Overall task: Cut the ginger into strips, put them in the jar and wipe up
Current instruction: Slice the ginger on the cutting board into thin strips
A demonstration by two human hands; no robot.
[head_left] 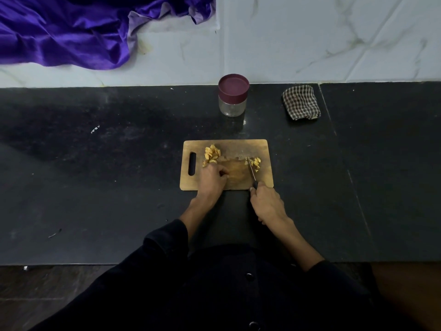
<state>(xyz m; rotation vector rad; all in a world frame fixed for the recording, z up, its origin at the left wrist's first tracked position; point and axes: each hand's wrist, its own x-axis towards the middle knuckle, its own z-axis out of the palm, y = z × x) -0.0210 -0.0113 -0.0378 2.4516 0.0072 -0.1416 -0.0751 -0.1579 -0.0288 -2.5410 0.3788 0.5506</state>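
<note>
A purple satin cloth (66,32) lies rumpled against the white marble wall (334,37) at upper left, hanging to just above the dark stone surface (95,187). White specks (95,129) dot the surface. Dark floor (35,295) shows at lower left.

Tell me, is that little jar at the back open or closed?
Closed. The jar stands upright with its maroon lid seated on top, and its clear body looks empty.
</note>
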